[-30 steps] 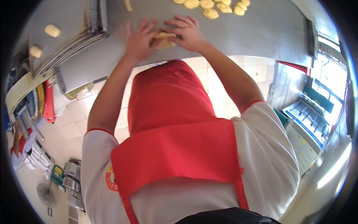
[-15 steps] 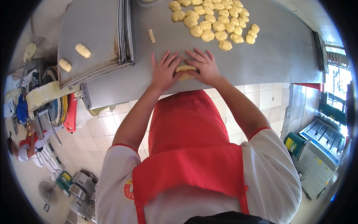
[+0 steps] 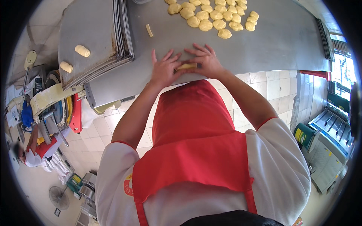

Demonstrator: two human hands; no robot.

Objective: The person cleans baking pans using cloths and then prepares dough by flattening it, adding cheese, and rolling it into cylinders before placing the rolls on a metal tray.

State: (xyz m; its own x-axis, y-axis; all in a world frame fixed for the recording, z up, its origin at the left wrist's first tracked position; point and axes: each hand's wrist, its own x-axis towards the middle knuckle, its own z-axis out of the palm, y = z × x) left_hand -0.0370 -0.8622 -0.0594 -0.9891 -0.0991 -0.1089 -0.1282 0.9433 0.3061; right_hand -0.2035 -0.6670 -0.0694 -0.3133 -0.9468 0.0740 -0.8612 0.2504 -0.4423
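Note:
My left hand (image 3: 163,69) rests at the front edge of the steel table (image 3: 264,49), fingers spread, its thumb at the left end of a partly rolled piece of yellow dough (image 3: 186,66). Opposite it, my right hand (image 3: 205,62) has its fingers stretched apart, with the thumb at the dough's right end. The thumbs partly hide the dough. A narrow dough strip (image 3: 149,30) lies farther back, and several flattened yellow dough pieces (image 3: 205,25) are grouped at the back right.
Stacked metal trays (image 3: 94,26) with two pale rolls (image 3: 82,51) occupy the table's left. A dough-crusted machine (image 3: 43,100) stands at the left, with a co-worker (image 3: 39,148) beyond. A fan (image 3: 58,197) is at lower left, steel equipment (image 3: 330,139) at right.
Over the last second both hands have stayed on the dough with their thumbs working it; the piece now looks narrower and more rolled up. The whole view has shifted with the head's movement.

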